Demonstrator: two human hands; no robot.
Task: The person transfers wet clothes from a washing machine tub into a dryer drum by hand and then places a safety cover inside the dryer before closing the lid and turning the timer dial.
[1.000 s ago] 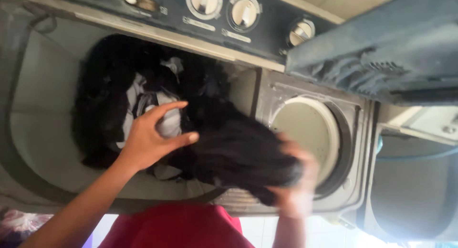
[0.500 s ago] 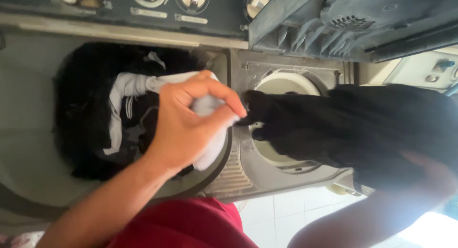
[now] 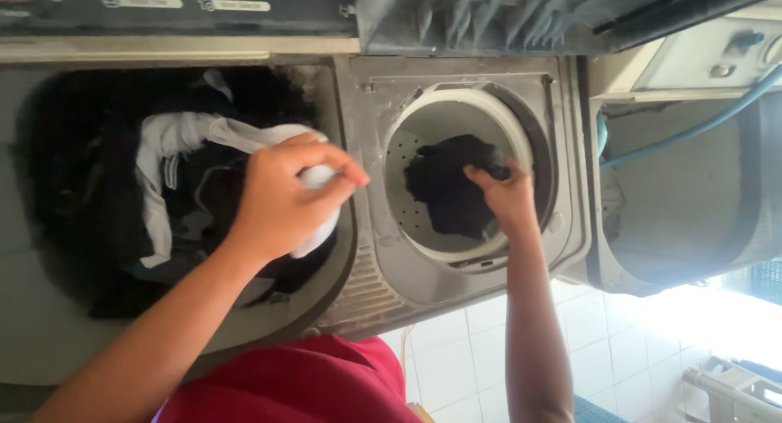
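White floor tiles show below a grey twin-tub washer that fills most of your view, its dark control panel running along the top edge. On the left, the wash tub is heaped with dark laundry, and a white garment lies twisted across the pile. On the right, the round spin drum sits open, its pale perforated wall showing, with the raised lid tilted up behind it. Further right stands a second grey tub, with a blue hose crossing above it. Your red shirt fills the bottom edge.

Your left hand hovers over the wash tub, fingers clenched on one end of the white garment, lifting it off the dark heap. Your right hand reaches into the spin drum and grasps the black cloth, which lies bunched inside the drum against its far wall.
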